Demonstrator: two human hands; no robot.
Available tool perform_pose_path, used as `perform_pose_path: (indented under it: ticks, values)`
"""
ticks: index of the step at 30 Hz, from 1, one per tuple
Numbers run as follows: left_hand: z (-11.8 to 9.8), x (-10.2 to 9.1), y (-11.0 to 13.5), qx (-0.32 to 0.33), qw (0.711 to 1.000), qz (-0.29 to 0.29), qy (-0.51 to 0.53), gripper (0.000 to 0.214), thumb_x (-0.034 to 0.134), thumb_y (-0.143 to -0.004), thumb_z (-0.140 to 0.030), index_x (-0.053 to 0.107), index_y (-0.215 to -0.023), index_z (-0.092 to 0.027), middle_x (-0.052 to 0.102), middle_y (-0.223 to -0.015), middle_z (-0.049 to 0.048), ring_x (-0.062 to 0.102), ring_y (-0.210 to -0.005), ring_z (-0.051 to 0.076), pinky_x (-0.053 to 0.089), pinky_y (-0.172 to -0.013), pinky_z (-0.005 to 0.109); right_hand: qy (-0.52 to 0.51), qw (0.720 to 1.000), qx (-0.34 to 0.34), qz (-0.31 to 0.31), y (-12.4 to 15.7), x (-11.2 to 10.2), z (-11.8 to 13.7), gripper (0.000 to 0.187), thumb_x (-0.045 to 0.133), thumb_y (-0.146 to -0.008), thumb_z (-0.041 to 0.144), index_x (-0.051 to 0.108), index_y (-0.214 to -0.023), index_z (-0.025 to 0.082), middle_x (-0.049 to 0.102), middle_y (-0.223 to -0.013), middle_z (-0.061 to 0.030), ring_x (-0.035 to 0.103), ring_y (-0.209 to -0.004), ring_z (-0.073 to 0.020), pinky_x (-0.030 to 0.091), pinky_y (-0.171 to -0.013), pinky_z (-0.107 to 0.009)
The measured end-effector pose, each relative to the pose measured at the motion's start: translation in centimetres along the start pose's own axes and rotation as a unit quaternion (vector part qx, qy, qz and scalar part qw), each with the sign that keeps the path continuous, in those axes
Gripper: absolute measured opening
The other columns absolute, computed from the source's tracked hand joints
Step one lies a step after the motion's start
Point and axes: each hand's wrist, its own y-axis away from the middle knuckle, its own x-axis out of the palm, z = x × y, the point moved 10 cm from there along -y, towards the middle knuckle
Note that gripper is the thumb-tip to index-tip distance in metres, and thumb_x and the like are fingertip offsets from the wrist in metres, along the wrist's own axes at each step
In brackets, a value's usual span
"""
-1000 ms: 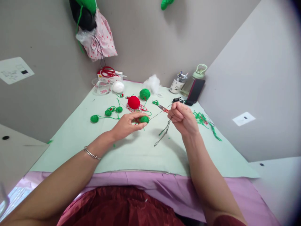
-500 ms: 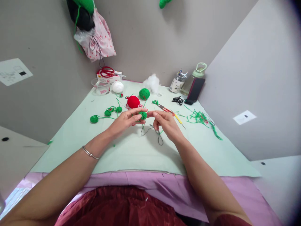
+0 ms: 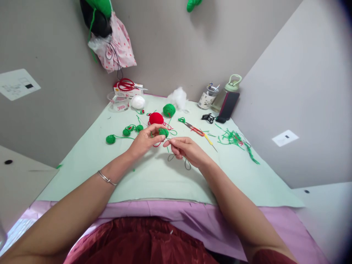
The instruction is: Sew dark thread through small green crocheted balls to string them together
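Observation:
My left hand (image 3: 147, 140) holds a small green crocheted ball (image 3: 163, 132) between thumb and fingers, above the middle of the table. Close beside it, my right hand (image 3: 187, 149) is closed in a pinch on a thin dark thread (image 3: 187, 165), whose loops hang below the fingers. Whether a needle is in the pinch is too small to tell. Right behind the left hand lies a red yarn ball (image 3: 156, 118). Farther back is a green yarn ball (image 3: 169, 110). More small green crocheted balls (image 3: 110, 139) joined by yarn lie to the left.
Orange-handled scissors (image 3: 196, 130) and a yellow-handled tool (image 3: 210, 140) lie to the right, before green yarn scraps (image 3: 232, 137). White stuffing (image 3: 178, 97), a pen cup (image 3: 208, 98), a bottle (image 3: 232, 86) and a phone (image 3: 229, 105) line the back. A clear tub (image 3: 118, 102) and red scissors (image 3: 127, 84) stand back left.
My right hand has moved slightly left and down, its fingers now pinched near the green crocheted ball. My left hand has turned the ball and shifted it a little left.

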Motion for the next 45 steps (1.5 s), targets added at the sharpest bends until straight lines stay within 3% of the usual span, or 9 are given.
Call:
perform_pose_path:
  ticks: [4,9,12,16,20,23,28,36,45]
  values:
    - [-0.1,0.5,0.0,0.017,0.999,0.014,-0.024,0.030,0.073,-0.079,-0.029,0.071,-0.108,-0.020,0.058,-0.078,0.0000,0.050,-0.072,0.015,0.039,-0.068,0.029,0.044,0.997,-0.055,-0.011,0.3,0.2,1.2,0.034,0.065,-0.090,0.048,0.071,-0.087,0.015,0.026,-0.055,0.0085,0.021,-0.051,-0.0069,0.018,-0.048,-0.023]
    - [0.3,0.9,0.1,0.018,1.000,0.009,-0.009,0.027,0.075,-0.075,-0.026,0.070,-0.100,-0.019,0.064,-0.088,0.0018,0.056,-0.080,0.015,0.044,-0.074,0.029,0.068,0.994,-0.086,0.000,0.6,0.4,2.1,0.035,0.064,-0.091,0.049,0.069,-0.083,0.015,0.027,-0.055,0.0079,0.023,-0.052,-0.0074,0.019,-0.050,-0.024]
    - [1.5,1.5,0.1,-0.032,0.999,0.034,0.024,0.029,0.075,-0.077,-0.028,0.069,-0.103,-0.018,0.063,-0.080,-0.0002,0.059,-0.075,0.015,0.047,-0.075,0.030,0.123,0.989,-0.086,0.013,0.8,0.5,2.7,0.038,0.059,-0.094,0.051,0.072,-0.089,0.015,0.041,-0.056,0.0052,0.034,-0.051,-0.0078,0.027,-0.050,-0.024]
    - [2.4,2.1,0.2,-0.100,0.981,0.062,0.152,0.035,0.076,-0.080,-0.032,0.070,-0.112,-0.020,0.065,-0.089,0.0010,0.064,-0.077,0.015,0.052,-0.083,0.034,0.202,0.962,-0.138,-0.118,1.6,-2.6,4.9,0.040,0.058,-0.093,0.051,0.073,-0.101,0.015,0.062,-0.070,-0.0011,0.048,-0.052,-0.0095,0.036,-0.051,-0.025]
    - [1.9,2.2,0.3,-0.109,0.968,0.087,0.211,0.036,0.073,-0.086,-0.034,0.071,-0.120,-0.022,0.069,-0.112,0.0063,0.066,-0.088,0.015,0.052,-0.092,0.034,0.196,0.937,-0.166,-0.237,2.9,-5.9,6.0,0.040,0.054,-0.096,0.046,0.073,-0.106,0.013,0.044,-0.051,0.0055,0.035,-0.047,-0.0092,0.030,-0.049,-0.025]
    - [1.8,2.2,0.3,-0.103,0.964,0.103,0.221,0.036,0.070,-0.089,-0.037,0.071,-0.122,-0.022,0.069,-0.121,0.0084,0.066,-0.092,0.016,0.052,-0.093,0.034,0.154,0.953,-0.161,-0.205,2.6,-5.8,5.4,0.037,0.051,-0.098,0.040,0.070,-0.113,0.013,0.047,-0.060,0.0040,0.039,-0.054,-0.0096,0.031,-0.052,-0.025]
    - [2.0,1.9,0.3,-0.095,0.967,0.093,0.219,0.036,0.074,-0.087,-0.038,0.072,-0.119,-0.023,0.071,-0.118,0.0082,0.068,-0.090,0.016,0.052,-0.093,0.035,0.109,0.974,-0.152,-0.127,1.9,-3.0,4.5,0.030,0.057,-0.095,0.042,0.060,-0.111,0.017,0.062,-0.065,0.0025,0.050,-0.054,-0.0108,0.041,-0.055,-0.026]
    - [2.0,1.6,0.2,-0.091,0.969,0.072,0.217,0.036,0.077,-0.084,-0.040,0.072,-0.113,-0.020,0.071,-0.114,0.0089,0.069,-0.088,0.017,0.052,-0.094,0.036,0.202,0.927,-0.226,-0.220,3.0,-2.6,6.2,0.019,0.073,-0.084,0.037,0.069,-0.079,0.019,0.060,-0.079,-0.0021,0.050,-0.068,-0.0125,0.040,-0.060,-0.028]
    - [1.9,1.3,0.2,-0.090,0.969,0.055,0.222,0.034,0.079,-0.082,-0.037,0.070,-0.110,-0.021,0.071,-0.112,0.0059,0.069,-0.087,0.016,0.052,-0.092,0.036,0.168,0.959,-0.155,-0.165,2.1,-1.6,4.4,0.020,0.071,-0.083,0.036,0.069,-0.082,0.016,0.057,-0.067,0.0008,0.042,-0.058,-0.0103,0.032,-0.054,-0.027]
